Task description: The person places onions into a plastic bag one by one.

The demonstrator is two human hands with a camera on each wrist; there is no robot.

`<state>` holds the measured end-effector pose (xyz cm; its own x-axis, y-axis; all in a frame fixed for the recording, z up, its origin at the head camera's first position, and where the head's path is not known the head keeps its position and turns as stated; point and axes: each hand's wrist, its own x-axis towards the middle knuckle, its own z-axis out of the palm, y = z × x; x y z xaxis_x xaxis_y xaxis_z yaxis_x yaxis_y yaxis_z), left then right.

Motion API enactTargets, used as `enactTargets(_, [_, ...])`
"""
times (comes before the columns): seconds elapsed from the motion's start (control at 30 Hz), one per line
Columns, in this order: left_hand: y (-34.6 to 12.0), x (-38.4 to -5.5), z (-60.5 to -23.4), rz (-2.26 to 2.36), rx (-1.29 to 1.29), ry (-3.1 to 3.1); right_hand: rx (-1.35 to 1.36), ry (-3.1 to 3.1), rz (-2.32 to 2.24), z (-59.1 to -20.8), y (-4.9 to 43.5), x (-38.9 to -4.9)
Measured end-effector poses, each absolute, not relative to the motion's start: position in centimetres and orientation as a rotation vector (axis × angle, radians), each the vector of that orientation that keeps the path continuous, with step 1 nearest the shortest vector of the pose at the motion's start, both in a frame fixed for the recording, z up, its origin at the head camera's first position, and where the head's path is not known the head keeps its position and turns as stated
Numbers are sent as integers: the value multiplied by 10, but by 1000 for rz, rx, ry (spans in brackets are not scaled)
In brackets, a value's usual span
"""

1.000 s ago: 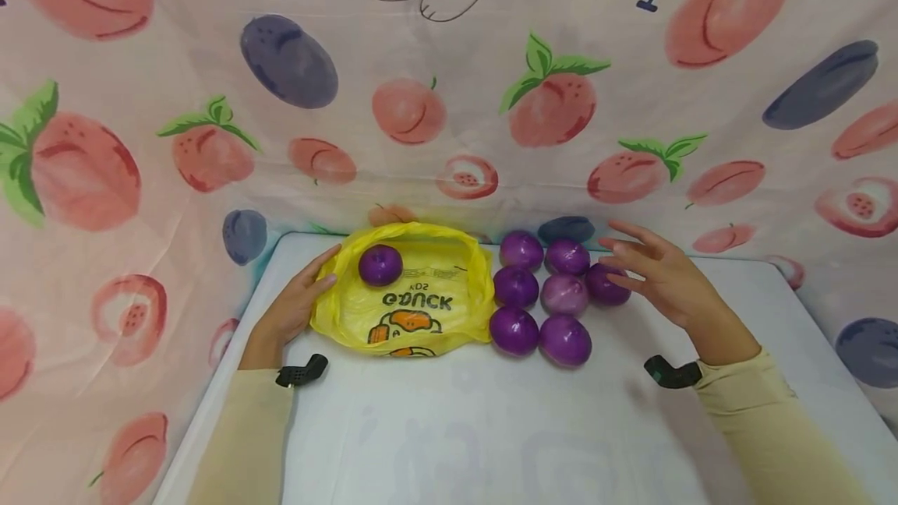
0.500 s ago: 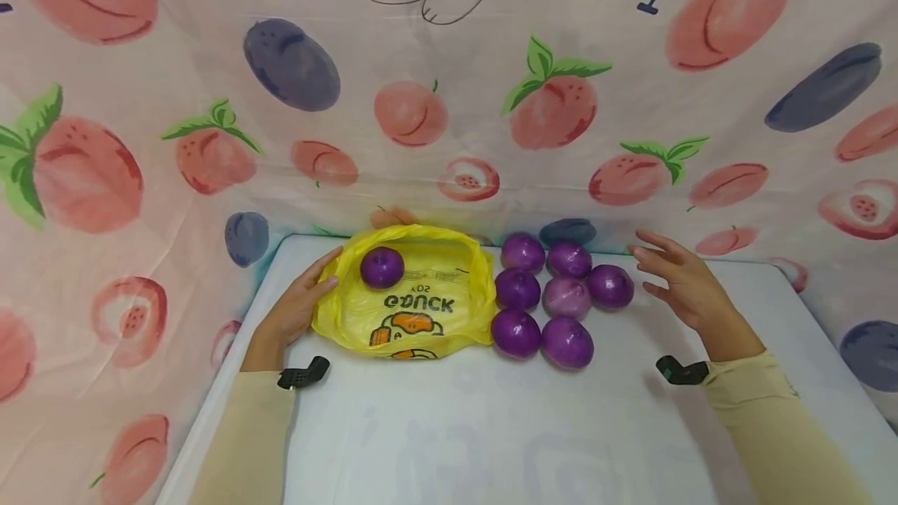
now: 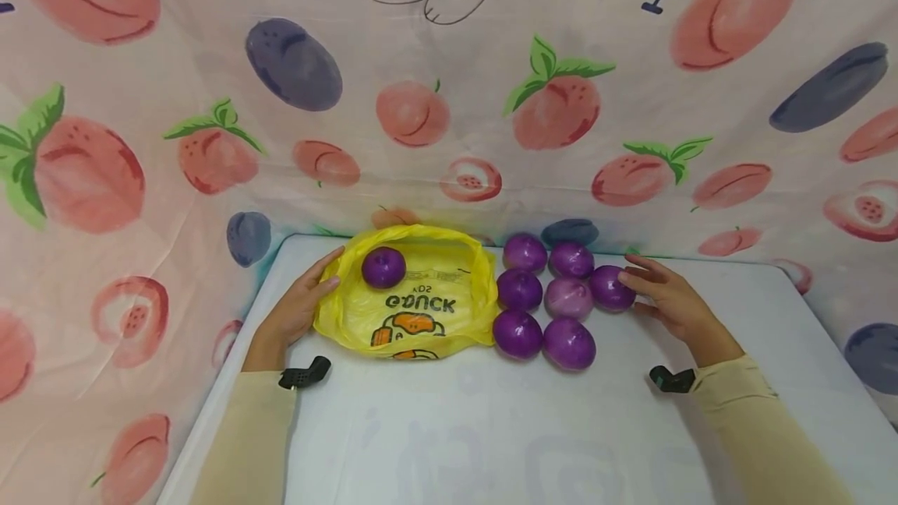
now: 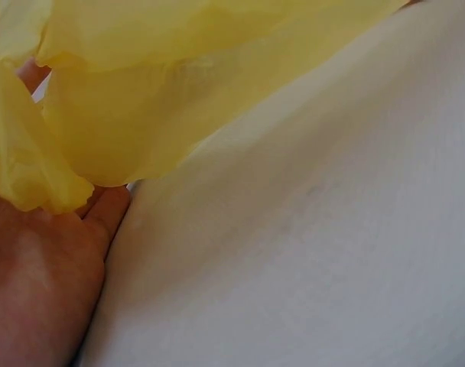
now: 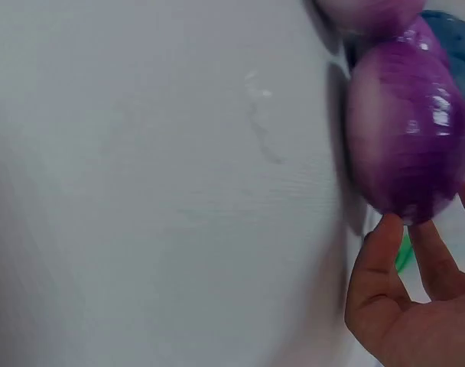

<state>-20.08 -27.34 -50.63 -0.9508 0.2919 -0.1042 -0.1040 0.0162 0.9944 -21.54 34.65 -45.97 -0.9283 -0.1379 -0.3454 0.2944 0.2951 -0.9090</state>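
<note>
My left hand [image 3: 298, 302] rests against the left side of a yellow plastic bag [image 3: 330, 326], its fingers along the bag's outside. The bag stands wide at the mouth, and one glossy red onion [image 3: 383, 267] sits inside at the back left. In the left wrist view, the thin yellow plastic [image 4: 133, 122] hangs over part of the fingers. My right hand [image 3: 669, 298] is at the rightmost red onion [image 3: 612, 288], fingers spread at its right side. The right wrist view shows fingertips right at the end of that onion [image 5: 408, 130].
Between bag and right hand stand several more red onions [image 3: 517, 333] in a tight cluster, two at the front. They rest on a white table [image 3: 477, 427]. A fruit-print cloth [image 3: 456, 61] hangs as a wall behind and at the sides.
My right hand first drew back to the right from the rightmost onion, then came in again to its side. The left hand and the bag have stayed in place.
</note>
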Motion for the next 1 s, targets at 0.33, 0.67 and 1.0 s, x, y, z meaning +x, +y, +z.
enactTargets(0.33, [-273, -201, -506, 2017, 183, 2005, 104, 2247, -1573, -468, 343, -216])
enactTargets(0.67, [-274, -202, -506, 1999, 177, 2031, 75, 2340, -1464, -474, 344, -216])
enactTargets(1.0, [-274, -203, -508, 2006, 181, 2018, 79, 2350, -1505, -474, 347, -211])
